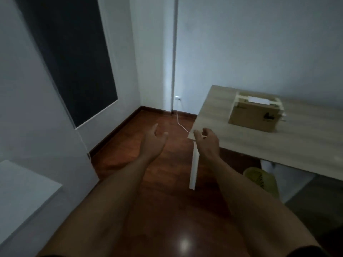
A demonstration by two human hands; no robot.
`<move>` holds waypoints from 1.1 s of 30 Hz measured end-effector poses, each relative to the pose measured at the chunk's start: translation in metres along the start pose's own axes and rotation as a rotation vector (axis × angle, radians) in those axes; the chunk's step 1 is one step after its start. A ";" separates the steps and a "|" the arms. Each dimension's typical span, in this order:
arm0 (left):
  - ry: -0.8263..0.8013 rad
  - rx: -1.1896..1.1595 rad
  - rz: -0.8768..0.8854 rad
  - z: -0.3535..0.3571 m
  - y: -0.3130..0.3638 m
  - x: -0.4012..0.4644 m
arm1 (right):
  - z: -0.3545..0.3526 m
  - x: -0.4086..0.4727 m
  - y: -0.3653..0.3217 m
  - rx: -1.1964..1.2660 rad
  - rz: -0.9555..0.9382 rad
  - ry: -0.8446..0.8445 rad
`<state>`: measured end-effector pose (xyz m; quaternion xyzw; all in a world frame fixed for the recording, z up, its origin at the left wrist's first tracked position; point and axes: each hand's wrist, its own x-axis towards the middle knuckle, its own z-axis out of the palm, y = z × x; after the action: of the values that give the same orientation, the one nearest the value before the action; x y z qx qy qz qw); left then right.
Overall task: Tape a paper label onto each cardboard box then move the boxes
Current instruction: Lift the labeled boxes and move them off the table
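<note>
Single head-worn wide-angle view, looking forward and down, hands close below, table corner (204, 130) near right

Bare forearms, no sleeves; dark garment edge at bottom corners.

Beyond the right hand (206, 143), the cardboard box (255, 115) blurs, its dark side print unreadable; the worktop (241, 145) runs off the right edge, hiding part of a yellow object (259, 180) beneath.
</note>
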<state>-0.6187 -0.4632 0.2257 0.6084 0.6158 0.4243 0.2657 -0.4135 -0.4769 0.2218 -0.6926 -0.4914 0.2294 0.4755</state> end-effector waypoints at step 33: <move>-0.405 -0.162 0.192 0.461 0.181 0.316 | -0.212 0.429 0.208 -0.123 0.263 0.453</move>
<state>-0.1727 -0.0820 0.2090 0.7136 0.4533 0.3648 0.3901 0.0256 -0.1965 0.1955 -0.8117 -0.2913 0.0980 0.4966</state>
